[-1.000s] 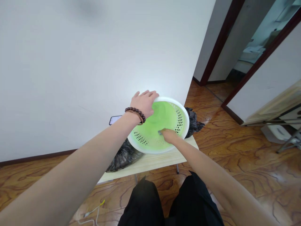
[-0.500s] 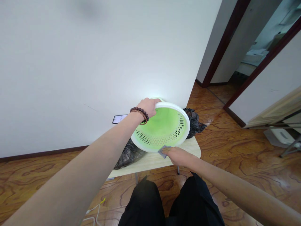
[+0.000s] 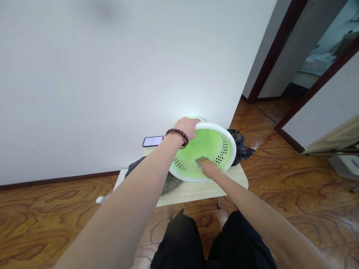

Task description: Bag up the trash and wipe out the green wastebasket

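A green plastic basket (image 3: 209,144) with a white rim and rows of holes in its side is tilted with its opening toward me, over a light wooden table. My left hand (image 3: 187,126), wearing a beaded bracelet, grips the rim at its upper left. Inside the basket, my right hand (image 3: 207,166) holds a small grey cloth (image 3: 199,161) against the lower inner wall. Its fingers are closed on the cloth.
The small table (image 3: 193,191) stands against a white wall. A phone (image 3: 153,141) lies left of the basket. Black plastic bags sit on both sides, one at the right (image 3: 241,147) and one partly under my left arm (image 3: 170,184). A doorway is at the upper right.
My right hand has moved with the cloth from the basket's lower outer rim to its inside. My left hand still grips the rim. The view has shifted slightly, showing more of the table's left end.
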A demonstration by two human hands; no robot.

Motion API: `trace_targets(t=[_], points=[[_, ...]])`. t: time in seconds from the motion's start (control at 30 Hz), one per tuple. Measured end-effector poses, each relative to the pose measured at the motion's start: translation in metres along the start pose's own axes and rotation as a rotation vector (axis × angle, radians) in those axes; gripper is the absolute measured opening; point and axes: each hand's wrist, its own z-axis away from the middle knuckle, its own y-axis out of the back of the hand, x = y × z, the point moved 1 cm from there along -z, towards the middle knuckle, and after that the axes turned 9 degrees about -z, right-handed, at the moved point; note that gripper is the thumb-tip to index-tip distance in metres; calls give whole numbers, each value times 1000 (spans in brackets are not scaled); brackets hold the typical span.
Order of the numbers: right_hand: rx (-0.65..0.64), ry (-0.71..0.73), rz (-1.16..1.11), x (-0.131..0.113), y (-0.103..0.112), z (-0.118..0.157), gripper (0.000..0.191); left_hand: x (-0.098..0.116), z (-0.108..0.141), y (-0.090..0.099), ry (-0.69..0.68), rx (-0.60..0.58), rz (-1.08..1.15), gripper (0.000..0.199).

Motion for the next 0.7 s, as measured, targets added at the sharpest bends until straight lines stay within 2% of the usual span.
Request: trace_targets(t=[0.2, 0.3, 0.37, 0.53, 0.63, 0.7], points=[[-71, 128, -24, -13, 2, 49, 49, -2, 3, -3, 37, 5, 27, 46], [-134, 136, -85, -13, 12, 56, 48, -3, 5, -4, 45, 16, 37, 47], [-105, 112, -123, -12, 19, 46, 49, -4, 5, -5, 58, 11, 39, 46], [151, 48, -97, -5, 23, -7, 57, -6, 2, -10, 67, -15, 47, 46], [135, -4, -39, 1, 8, -28, 50, -7, 2, -12, 68, -2, 47, 47], [88, -5, -20, 4, -4, -30, 48, -7, 2, -12, 76, 6, 51, 46]])
